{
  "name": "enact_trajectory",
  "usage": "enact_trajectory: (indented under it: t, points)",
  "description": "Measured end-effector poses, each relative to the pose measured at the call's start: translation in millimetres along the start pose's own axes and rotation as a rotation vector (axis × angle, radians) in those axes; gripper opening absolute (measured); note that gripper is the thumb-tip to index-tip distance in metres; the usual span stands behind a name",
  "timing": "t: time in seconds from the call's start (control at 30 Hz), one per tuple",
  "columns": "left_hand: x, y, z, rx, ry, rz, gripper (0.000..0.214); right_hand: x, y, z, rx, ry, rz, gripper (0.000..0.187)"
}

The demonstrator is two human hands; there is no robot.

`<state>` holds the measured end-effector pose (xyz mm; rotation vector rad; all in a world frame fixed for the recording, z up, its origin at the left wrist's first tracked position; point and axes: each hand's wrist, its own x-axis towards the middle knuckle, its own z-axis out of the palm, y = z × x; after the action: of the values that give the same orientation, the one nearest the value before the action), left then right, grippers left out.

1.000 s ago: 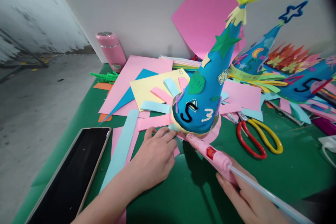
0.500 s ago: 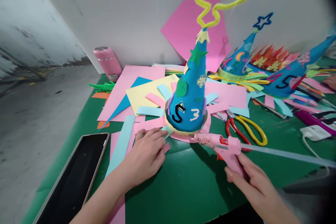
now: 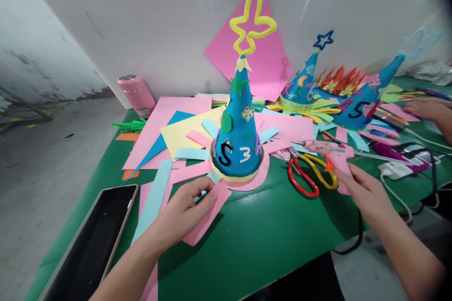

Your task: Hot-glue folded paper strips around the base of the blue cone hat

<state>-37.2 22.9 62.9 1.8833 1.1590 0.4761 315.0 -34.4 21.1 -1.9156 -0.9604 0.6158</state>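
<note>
A blue cone party hat (image 3: 236, 136) stands upright on the table, topped by a yellow pipe-cleaner shape (image 3: 253, 21). Pink and light blue paper strips fan out around its base. My left hand (image 3: 192, 202) is closed, pinching a pink paper strip (image 3: 208, 218) in front of the hat's lower left rim. To the right, my right hand (image 3: 363, 193) grips the handle of a pink hot glue gun (image 3: 325, 148). The gun's nozzle points left, apart from the hat, and a clear glue stick runs out of its back. Below the gun lie scissors (image 3: 306, 183) with red and yellow handles.
A phone (image 3: 95, 240) lies at the left edge beside coloured paper sheets (image 3: 148, 143). A pink bottle (image 3: 137, 96) stands behind. Other decorated hats (image 3: 302, 84) and a white charger (image 3: 394, 169) are on the right. Another person's hand (image 3: 429, 107) rests at the far right.
My right hand has drawn the glue gun away from the hat's rim, to the right and up. My left hand now holds the pink strip in front of the rim. The view has shifted.
</note>
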Motion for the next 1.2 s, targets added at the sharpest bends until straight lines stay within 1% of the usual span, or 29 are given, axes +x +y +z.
enact_trajectory:
  t: [0.1,0.2,0.27,0.4,0.5,0.57,0.63,0.67,0.7,0.73,0.8,0.83,0.87,0.9,0.93,1.0,1.07,1.13,1.2]
  points:
    - [7,2,2.1,-0.102,0.007,-0.001,0.025,13,4,0,-0.1,0.009,-0.008,0.045]
    - [11,-1,5.2,-0.199,0.034,0.001,0.025,22,7,3,-0.21,0.047,-0.028,0.046]
    - [11,-5,8.8,-0.273,0.089,-0.014,0.025,28,9,6,-0.275,0.054,-0.04,0.044]
    - [9,-19,17.0,-0.43,0.22,-0.076,0.022,40,14,7,-0.368,0.02,-0.063,0.045]
    - [7,-27,20.8,-0.474,0.236,-0.098,0.021,44,14,6,-0.435,0.027,-0.097,0.044]
    - [6,-29,21.7,-0.482,0.23,-0.104,0.021,40,9,7,-0.482,0.094,-0.149,0.043]
    - [6,-29,21.8,-0.491,0.221,-0.107,0.021,29,-3,14,-0.471,0.221,-0.243,0.042]
    - [6,-29,21.7,-0.494,0.216,-0.107,0.022,19,-11,21,-0.419,0.292,-0.317,0.04]
    - [5,-28,21.4,-0.498,0.208,-0.108,0.022,8,-20,30,-0.315,0.314,-0.375,0.034]
    - [5,-27,21.2,-0.501,0.197,-0.108,0.023,-6,-30,41,-0.186,0.257,-0.413,0.025]
    - [4,-25,20.6,-0.516,0.166,-0.108,0.024,-35,-50,67,0.02,-0.067,-0.429,0.018]
    - [4,-24,20.4,-0.529,0.148,-0.111,0.024,-49,-59,81,0.086,-0.246,-0.418,0.016]
    - [3,-23,20.1,-0.542,0.13,-0.115,0.024,-62,-68,94,0.144,-0.395,-0.41,0.012]
    - [3,-23,19.9,-0.557,0.115,-0.119,0.024,-73,-75,106,0.188,-0.5,-0.401,0.009]
    - [2,-23,19.6,-0.571,0.105,-0.124,0.024,-82,-81,117,0.231,-0.563,-0.373,0.007]
    - [1,-22,19.3,-0.587,0.089,-0.133,0.025,-94,-89,134,0.32,-0.614,-0.3,0.011]
    - [0,-21,19.0,-0.585,0.077,-0.138,0.024,-100,-91,145,0.407,-0.605,-0.229,0.014]
    - [0,-20,19.3,-0.567,0.069,-0.144,0.024,-104,-88,152,0.479,-0.59,-0.173,0.014]
    - [1,-18,20.1,-0.555,0.066,-0.148,0.024,-105,-83,155,0.506,-0.595,-0.143,0.013]
